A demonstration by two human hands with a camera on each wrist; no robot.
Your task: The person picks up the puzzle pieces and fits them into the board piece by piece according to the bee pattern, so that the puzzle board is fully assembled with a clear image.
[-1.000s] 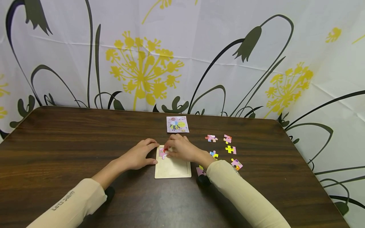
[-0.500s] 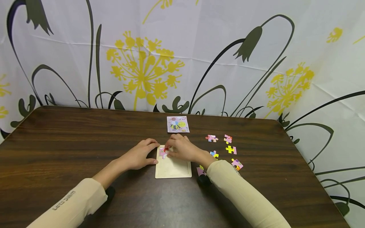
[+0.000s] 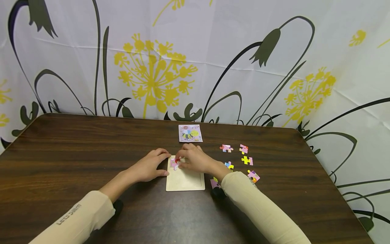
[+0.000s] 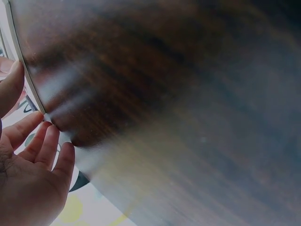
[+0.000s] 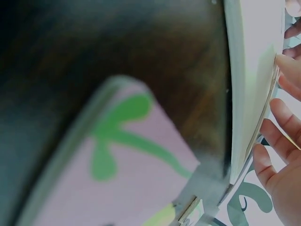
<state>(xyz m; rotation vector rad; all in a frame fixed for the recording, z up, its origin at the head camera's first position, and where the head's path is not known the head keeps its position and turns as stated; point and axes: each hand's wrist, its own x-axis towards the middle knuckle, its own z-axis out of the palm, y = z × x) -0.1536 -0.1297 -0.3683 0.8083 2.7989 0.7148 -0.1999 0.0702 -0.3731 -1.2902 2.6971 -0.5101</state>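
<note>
A pale wooden puzzle board [image 3: 186,181] lies flat on the table in the head view. My left hand [image 3: 152,165] rests against its left side, with the thumb and index fingertip apart along the edge. In the left wrist view those fingers [image 4: 65,157] look extended. Over the board's upper left part, my right hand [image 3: 195,160] pinches a jigsaw piece [image 3: 177,161] with red on it, mostly covered by the fingers. A pink jigsaw piece [image 3: 172,163] sits in the board's upper left corner beside it. In the right wrist view, the fingers [image 5: 284,117] spread at the board's far edge.
Several loose jigsaw pieces [image 3: 247,160] lie on the brown table [image 3: 91,142] to the right. One pink piece [image 5: 136,160] with a green shape shows close up in the right wrist view. A bee picture card [image 3: 190,133] lies behind the board; a flowered cloth [image 3: 219,51] hangs beyond.
</note>
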